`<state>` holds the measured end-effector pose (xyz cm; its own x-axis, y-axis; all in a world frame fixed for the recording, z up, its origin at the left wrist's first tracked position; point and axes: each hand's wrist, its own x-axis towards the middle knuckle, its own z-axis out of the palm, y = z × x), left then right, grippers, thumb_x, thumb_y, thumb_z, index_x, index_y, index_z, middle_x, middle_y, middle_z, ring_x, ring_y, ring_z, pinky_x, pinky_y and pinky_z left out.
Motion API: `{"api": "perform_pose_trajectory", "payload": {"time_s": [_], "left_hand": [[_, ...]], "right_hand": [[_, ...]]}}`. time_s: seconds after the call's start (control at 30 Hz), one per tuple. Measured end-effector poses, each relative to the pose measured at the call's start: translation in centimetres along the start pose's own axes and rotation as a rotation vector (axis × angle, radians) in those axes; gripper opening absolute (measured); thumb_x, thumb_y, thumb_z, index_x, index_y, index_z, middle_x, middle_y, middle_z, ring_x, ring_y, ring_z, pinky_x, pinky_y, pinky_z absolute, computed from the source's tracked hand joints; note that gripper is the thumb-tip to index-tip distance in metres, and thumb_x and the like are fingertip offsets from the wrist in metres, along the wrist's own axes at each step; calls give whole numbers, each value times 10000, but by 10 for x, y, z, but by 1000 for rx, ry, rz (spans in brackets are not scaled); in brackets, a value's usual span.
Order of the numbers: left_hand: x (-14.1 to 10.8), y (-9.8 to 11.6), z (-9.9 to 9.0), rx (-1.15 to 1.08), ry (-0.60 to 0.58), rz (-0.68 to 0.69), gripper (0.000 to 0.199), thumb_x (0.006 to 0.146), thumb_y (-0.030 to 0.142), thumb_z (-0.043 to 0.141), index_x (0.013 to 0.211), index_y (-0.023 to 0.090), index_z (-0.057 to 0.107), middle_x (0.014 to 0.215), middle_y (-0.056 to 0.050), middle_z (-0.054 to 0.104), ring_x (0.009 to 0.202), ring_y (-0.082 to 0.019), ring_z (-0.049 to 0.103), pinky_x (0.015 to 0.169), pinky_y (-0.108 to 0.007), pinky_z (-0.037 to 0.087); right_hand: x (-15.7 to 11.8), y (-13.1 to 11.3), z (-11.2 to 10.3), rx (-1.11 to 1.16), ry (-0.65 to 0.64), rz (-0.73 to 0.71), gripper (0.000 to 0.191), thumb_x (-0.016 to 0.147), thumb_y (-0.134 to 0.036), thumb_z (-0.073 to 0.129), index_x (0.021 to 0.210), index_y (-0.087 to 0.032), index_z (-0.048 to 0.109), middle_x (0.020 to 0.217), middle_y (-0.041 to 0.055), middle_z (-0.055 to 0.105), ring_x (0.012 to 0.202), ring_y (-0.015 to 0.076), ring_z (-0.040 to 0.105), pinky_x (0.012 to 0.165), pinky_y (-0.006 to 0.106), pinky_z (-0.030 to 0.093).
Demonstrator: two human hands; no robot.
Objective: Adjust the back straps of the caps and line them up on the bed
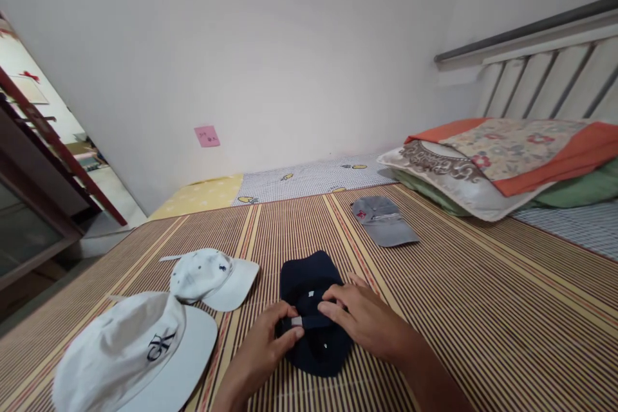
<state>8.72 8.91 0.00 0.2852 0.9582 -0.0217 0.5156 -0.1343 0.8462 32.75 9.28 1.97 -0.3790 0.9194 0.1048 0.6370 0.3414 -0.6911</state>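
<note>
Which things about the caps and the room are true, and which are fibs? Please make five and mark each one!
1. Four caps lie on the striped brown mat. True.
2. The left hand pinches part of the dark navy cloth cap. True.
3. The right hand is on the grey cloth cap with a red mark. False: the right hand is at the navy cap; the grey cloth cap lies apart.
4. The large white cloth cap with dark letters is on the person's left. True.
5. The square pink paper is on the mat. False: the pink paper is on the white wall.

Striped mat (483, 309), four caps (308, 270) (one navy)
</note>
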Motion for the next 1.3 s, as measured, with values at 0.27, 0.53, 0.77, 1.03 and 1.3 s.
{"api": "perform_pose_trajectory", "payload": {"time_s": [0.27, 0.53, 0.77, 1.03, 1.3], "left_hand": [[1, -5, -3, -91, -70, 42, 278, 872, 504, 659, 860, 226, 670, 953, -44, 704, 962, -244, 614, 869, -331, 452], [2, -18, -7, -216, -137, 61, 271, 891, 475, 675, 815, 215, 667, 983, -42, 713, 1007, -241, 631, 915, -334, 442], [3, -21, -13, -240, -82, 112, 260, 913, 456, 660, 799, 224, 681, 974, -56, 731, 1152, -275, 642, 1066, -394, 434], [17, -73, -17, -4, 322, 67, 311, 941, 413, 523, 1113, 224, 699, 1174, -110, 743, 1195, -304, 658, 1104, -496, 478], [29, -102, -2, 117, 251, 150, 679, 847, 135, 494, 1508, 287, 522, 1558, -133, 522, 1460, -294, 480, 1241, -537, 340]], "right_hand": [[6, -7, 7, -136, -59, -4, 524, 1044, -556, 392, 758, -225, 680, 791, 83, 748, 802, 247, 681, 713, 372, 419], [8, 3, 5, -91, 8, 18, 517, 1027, -555, 426, 642, -236, 558, 678, 33, 648, 693, 200, 591, 641, 347, 307], [9, 17, -8, 76, 61, -38, 446, 1043, -516, 425, 749, -238, 613, 776, 8, 678, 813, 202, 644, 749, 337, 408], [12, 86, -20, 63, 220, 53, 309, 899, -223, 566, 1171, -212, 712, 1224, 130, 740, 1183, 297, 668, 1043, 466, 493], [23, 110, 12, 110, 124, 13, 648, 774, -10, 521, 1347, -274, 667, 1535, 91, 555, 1474, 254, 465, 1254, 504, 314]]}}
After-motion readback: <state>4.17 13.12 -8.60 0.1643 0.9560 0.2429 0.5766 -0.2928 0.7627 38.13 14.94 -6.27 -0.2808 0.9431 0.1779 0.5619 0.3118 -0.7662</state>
